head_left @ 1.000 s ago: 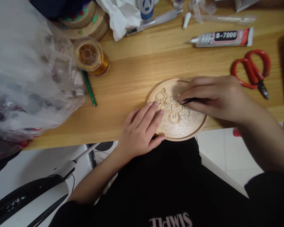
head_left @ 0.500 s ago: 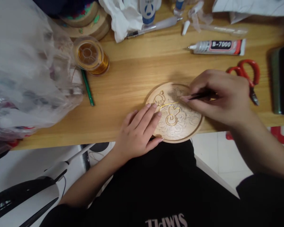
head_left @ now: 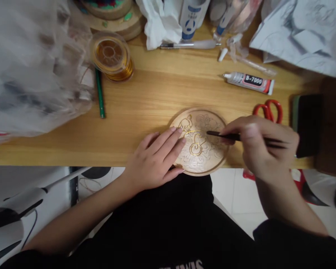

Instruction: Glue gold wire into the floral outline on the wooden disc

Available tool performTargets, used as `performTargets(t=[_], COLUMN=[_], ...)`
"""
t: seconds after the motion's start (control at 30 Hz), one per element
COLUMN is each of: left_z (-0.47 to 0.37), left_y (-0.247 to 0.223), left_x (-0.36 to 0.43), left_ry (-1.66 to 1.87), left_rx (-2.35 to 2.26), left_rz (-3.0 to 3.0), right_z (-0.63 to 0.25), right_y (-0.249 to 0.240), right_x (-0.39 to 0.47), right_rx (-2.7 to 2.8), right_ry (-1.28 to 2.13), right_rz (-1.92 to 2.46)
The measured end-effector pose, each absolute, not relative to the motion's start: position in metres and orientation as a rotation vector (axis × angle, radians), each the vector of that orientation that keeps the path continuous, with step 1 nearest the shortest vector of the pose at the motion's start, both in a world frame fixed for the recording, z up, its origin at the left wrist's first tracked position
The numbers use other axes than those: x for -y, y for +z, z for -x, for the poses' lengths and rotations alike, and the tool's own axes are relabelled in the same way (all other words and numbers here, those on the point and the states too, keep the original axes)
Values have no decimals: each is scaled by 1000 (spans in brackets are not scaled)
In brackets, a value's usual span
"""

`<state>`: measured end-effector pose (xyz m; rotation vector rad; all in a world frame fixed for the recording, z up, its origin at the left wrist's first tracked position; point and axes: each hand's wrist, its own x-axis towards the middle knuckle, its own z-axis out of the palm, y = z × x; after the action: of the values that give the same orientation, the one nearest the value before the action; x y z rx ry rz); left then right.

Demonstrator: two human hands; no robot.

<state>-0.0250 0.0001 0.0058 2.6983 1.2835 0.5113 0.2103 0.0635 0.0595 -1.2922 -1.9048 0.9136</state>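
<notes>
A round wooden plate (head_left: 212, 164) with a raised rim lies at the table's front edge. Pencilled flower outlines cover its face, and gold wire (head_left: 196, 150) forms a spiral and curves on part of them. My left hand (head_left: 156, 160) rests flat on the plate's left side, fingers stretched out, their tips by the curved wire. In my right hand (head_left: 264, 145) are slim black tweezers (head_left: 222, 135), held over the plate's right side. Their tip points left, close to the end of the upper wire curve; whether it touches the wire I cannot tell.
A spool of gold wire (head_left: 112, 56) and a green pencil (head_left: 100, 93) lie at left beside a plastic bag (head_left: 36, 71). Behind the plate are a pen (head_left: 190, 45) and a B-7000 glue tube (head_left: 249, 82). Red-handled pliers (head_left: 274, 108) and a dark phone (head_left: 309, 123) sit at right.
My right hand has turned and drawn back to the right, so more of the tweezers shows. My left hand stays on the plate. The whole view has shifted.
</notes>
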Motion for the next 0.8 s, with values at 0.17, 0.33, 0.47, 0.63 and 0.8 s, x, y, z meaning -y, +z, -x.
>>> performTargets(t=[0.17,0.33,0.47,0.63,0.8], left_z=[25,25,25,25,25], left_y=[6,6,5,7,9], left_x=[0,0,0,1,1], left_ry=[518,514,518,499,491], left_rx=[-1299,-1295,-1302,-1301,-1294], left_rz=[-2715,-2702,-2702,-2694,-2687], right_z=[-205,-204,-208,-218,-230], right_y=[59,54,59,64,67], right_x=[-64,-65,-67,-59,-51], right_rx=[2015,2000,2012,1896,1643], right_ry=[1039,1069,1037,1081,1066], right_rz=[1227,1240,1162,1321,1374])
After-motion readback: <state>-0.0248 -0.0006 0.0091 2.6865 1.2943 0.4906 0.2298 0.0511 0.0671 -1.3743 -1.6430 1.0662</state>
